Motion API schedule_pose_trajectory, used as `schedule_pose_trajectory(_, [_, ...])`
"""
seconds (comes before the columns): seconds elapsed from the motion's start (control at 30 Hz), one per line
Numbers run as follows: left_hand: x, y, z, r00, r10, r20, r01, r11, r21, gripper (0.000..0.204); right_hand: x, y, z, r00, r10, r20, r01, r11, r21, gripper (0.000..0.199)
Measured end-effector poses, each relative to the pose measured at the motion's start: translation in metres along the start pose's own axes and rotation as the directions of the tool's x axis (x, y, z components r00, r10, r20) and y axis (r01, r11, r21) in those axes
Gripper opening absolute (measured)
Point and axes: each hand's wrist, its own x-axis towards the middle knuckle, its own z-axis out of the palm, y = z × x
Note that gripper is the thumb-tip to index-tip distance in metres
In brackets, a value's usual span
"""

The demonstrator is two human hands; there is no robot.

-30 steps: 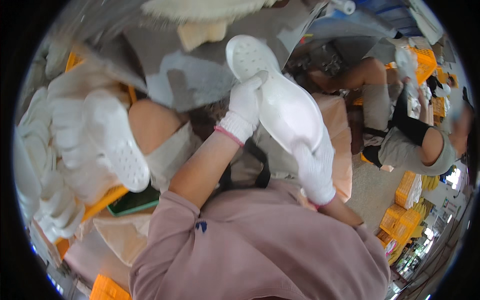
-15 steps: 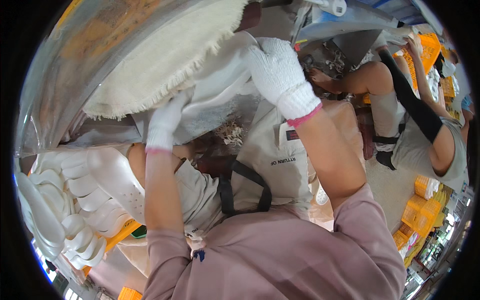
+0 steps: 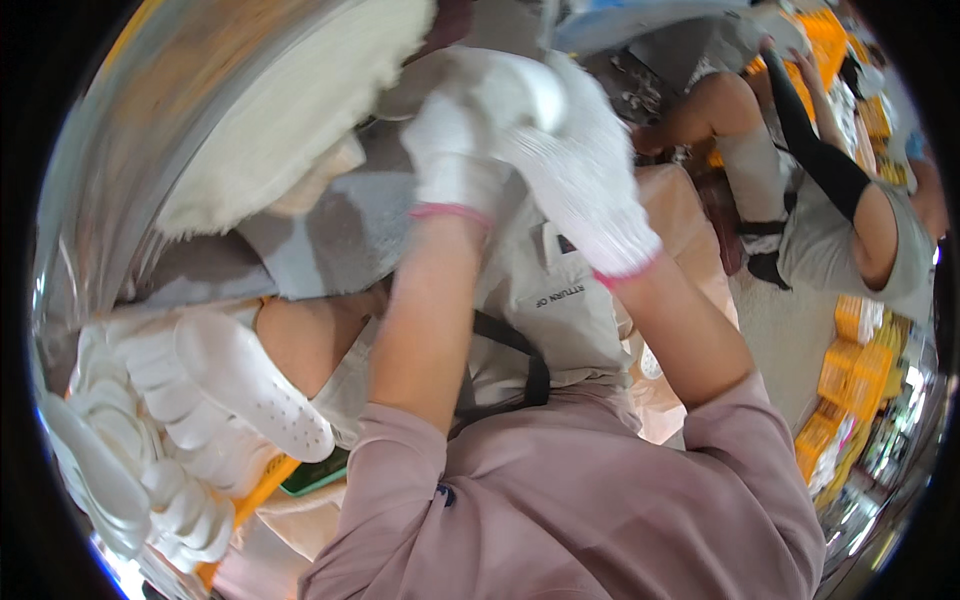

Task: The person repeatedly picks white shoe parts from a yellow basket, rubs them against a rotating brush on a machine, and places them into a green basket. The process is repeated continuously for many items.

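Both my hands, in white knitted gloves with pink cuffs, are close together in front of me at the upper middle. My left hand [image 3: 455,150] and my right hand [image 3: 585,175] are closed around a glossy white curved piece [image 3: 543,97]. Motion blur and the gloves hide much of its shape. Left of it stands a large cream cloth wheel [image 3: 300,125] with a frayed edge, apart from my hands.
White moulded pieces [image 3: 190,400] are piled at my left, one long piece [image 3: 250,385] with small holes at its end. An orange crate [image 3: 265,487] is under them. A grey metal guard [image 3: 110,170] surrounds the wheel. Another person [image 3: 850,220] sits at the right near orange crates [image 3: 855,375].
My left hand has moved right and up, away from the cloth wheel, to meet my right hand. The white piece has come away from the wheel's edge and turned between my hands.
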Motion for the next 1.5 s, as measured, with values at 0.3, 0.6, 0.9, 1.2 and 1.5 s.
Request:
schedule_pose_trajectory(0.3, [-0.066,0.101,-0.127,0.963,0.06,0.264,-0.251,0.569,0.783,0.057,0.076,0.01,0.066,0.949,0.008,0.314,0.051,0.983,-0.177,0.045])
schedule_pose_trajectory(0.6, [-0.038,0.045,-0.053,0.926,-0.181,0.332,0.184,0.983,0.023,0.034,-0.02,-0.014,-0.024,0.643,-0.559,0.524,0.76,0.551,-0.344,0.066])
schedule_pose_trajectory(0.9, [-0.076,0.062,-0.1,0.938,-0.047,0.343,0.277,0.696,-0.662,0.043,-0.082,-0.004,0.015,0.568,-0.669,0.48,0.779,0.625,-0.05,0.049])
schedule_pose_trajectory(1.2, [-0.017,0.043,-0.117,0.892,0.14,0.43,-0.162,0.987,0.015,0.043,-0.063,-0.035,0.055,0.616,-0.743,0.26,0.777,0.627,-0.049,0.036])
schedule_pose_trajectory(1.5, [-0.034,0.031,-0.106,0.945,-0.132,0.3,0.272,0.828,-0.49,0.05,-0.031,-0.044,0.069,0.721,-0.313,0.618,0.292,0.946,0.139,0.044])
